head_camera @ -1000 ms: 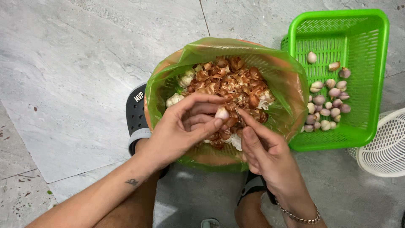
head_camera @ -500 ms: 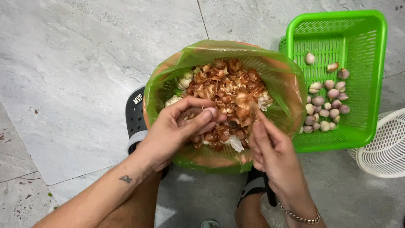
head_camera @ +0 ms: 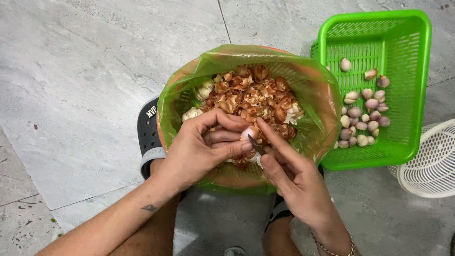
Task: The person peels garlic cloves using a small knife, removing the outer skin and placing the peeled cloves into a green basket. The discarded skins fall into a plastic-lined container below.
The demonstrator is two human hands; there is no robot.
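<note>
The left hand [head_camera: 201,149] is curled narrow, its fingertips pinching a small pale shallot [head_camera: 250,133] over the near part of a bin. The right hand [head_camera: 296,182] meets it from the right, fingers closed on a small knife [head_camera: 256,144] whose dark blade tip touches the shallot. Both hands hang just inside the near rim, thumbs almost touching, with little room between them.

Under them sits the round bin [head_camera: 246,114] lined with a green plastic bag [head_camera: 316,95], heaped with brown papery skins [head_camera: 251,92] and a few whole pale bulbs [head_camera: 194,113] at its left side. The bag's edge folds over the rim all round.

Right of the bin, nearly touching it, stands a green slotted basket [head_camera: 417,71]; peeled shallots [head_camera: 364,118] gather at its near left corner, and its far half lies bare. A white round basket [head_camera: 429,161] sits just beyond its near right corner, cut off by the picture's edge.

A dark sandal [head_camera: 148,130] shows at the bin's left. Left and far from there, the grey stone floor [head_camera: 80,71] spreads wide and open.
</note>
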